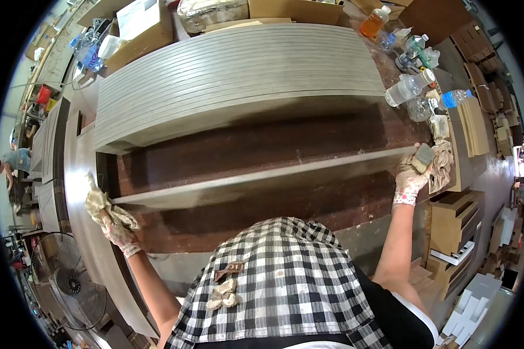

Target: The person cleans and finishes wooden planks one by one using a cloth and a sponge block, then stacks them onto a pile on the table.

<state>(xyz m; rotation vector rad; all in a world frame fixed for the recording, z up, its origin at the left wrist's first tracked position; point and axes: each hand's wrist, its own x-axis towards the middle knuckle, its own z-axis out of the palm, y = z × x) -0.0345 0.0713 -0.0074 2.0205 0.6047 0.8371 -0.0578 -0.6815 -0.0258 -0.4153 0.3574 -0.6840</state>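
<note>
A long, narrow grey board [273, 175] stands on its edge across the dark brown worktable [262, 142], tilted slightly up toward the right. At its left end my left hand [121, 235], in a patterned work glove, is closed round a crumpled, stained cloth rag [108, 208]. My right hand [409, 179], gloved the same way, is at the board's right end. Its fingers grip a small grey block [425, 153] that looks like a sanding sponge. Beside that hand a bunched beige cloth [442, 166] lies at the table's right edge.
Behind the board lies a row of similar grey boards [239, 67], packed side by side. Plastic bottles [409, 87] crowd the far right, and cardboard boxes [140, 35] line the back. A standing fan [73, 283] is at lower left. Another person [18, 160] works far left.
</note>
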